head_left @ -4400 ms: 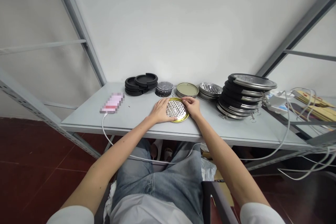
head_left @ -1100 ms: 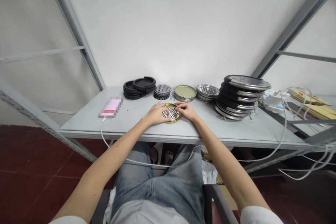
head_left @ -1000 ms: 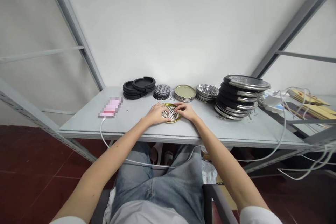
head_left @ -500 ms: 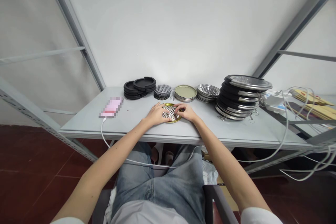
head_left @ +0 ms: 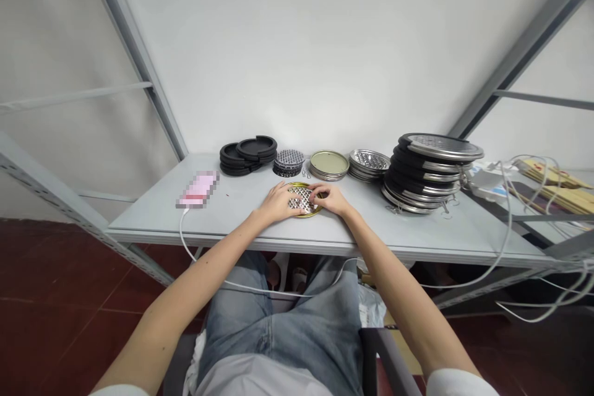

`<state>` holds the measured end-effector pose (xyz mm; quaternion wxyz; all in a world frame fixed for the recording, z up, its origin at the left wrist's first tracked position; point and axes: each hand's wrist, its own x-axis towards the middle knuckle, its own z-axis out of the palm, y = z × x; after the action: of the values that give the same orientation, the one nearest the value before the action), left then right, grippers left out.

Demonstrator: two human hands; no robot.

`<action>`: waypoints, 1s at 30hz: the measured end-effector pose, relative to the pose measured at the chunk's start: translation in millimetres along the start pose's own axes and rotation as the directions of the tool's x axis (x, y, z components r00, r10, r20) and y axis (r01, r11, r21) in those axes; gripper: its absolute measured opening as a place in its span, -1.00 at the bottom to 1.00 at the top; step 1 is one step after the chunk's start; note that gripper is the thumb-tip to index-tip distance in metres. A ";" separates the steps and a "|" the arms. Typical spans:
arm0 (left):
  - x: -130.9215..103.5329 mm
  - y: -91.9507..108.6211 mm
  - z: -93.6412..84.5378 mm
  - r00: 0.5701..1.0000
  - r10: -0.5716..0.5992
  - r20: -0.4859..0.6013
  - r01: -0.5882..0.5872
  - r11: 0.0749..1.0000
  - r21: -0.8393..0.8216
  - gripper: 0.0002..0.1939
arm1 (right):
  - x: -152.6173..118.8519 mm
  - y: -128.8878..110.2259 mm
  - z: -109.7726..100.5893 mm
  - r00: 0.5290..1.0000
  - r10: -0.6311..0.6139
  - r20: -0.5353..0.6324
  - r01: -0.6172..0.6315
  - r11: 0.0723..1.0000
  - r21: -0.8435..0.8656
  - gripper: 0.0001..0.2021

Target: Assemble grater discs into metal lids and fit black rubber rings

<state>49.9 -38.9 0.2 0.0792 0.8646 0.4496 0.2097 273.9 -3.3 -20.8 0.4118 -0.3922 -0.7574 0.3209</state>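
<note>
In front of me on the table lies a round gold-rimmed metal lid [head_left: 315,211] with a shiny perforated disc [head_left: 301,198] inside it. My left hand [head_left: 278,203] curls around the left side of the lid, fingers at the far rim and thumb over the near part. Over the right side of the disc is my right hand [head_left: 328,198], its thumb and fingers pinched together; what is between them is too small to make out. Just behind stand a short stack of perforated discs [head_left: 290,158], several small wire clips [head_left: 305,174] and a stack of plain pale lids [head_left: 329,162].
Black round rings [head_left: 256,147] are piled at the back left, near a pink phone [head_left: 198,190] on a white cable. Perforated metal lids [head_left: 369,161] and a tall stack of black-and-silver discs with hooks [head_left: 427,170] stand right. Grey frame posts [head_left: 139,62] flank the table.
Hardly anything differs. Both hands stay on the lid, and the right fingers have shifted very slightly; the whole view has moved a little.
</note>
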 end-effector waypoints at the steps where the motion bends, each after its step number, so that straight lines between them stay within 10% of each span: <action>1: -0.1 0.7 -0.7 1.000 0.005 0.001 -0.005 1.000 0.002 -0.55 | 0.0 0.6 0.0 1.000 -0.005 0.001 0.005 1.000 0.003 -0.95; 30: -1.7 6.8 -2.7 0.999 0.009 0.035 -0.010 1.000 0.022 -0.62 | 3.3 4.7 -1.2 0.993 0.024 -0.116 -0.020 0.999 0.032 -0.86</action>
<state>52.9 -44.5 4.3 0.0764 0.8712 0.4463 0.1898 275.4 2.0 -22.8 0.4576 -0.4124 -0.7227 0.3135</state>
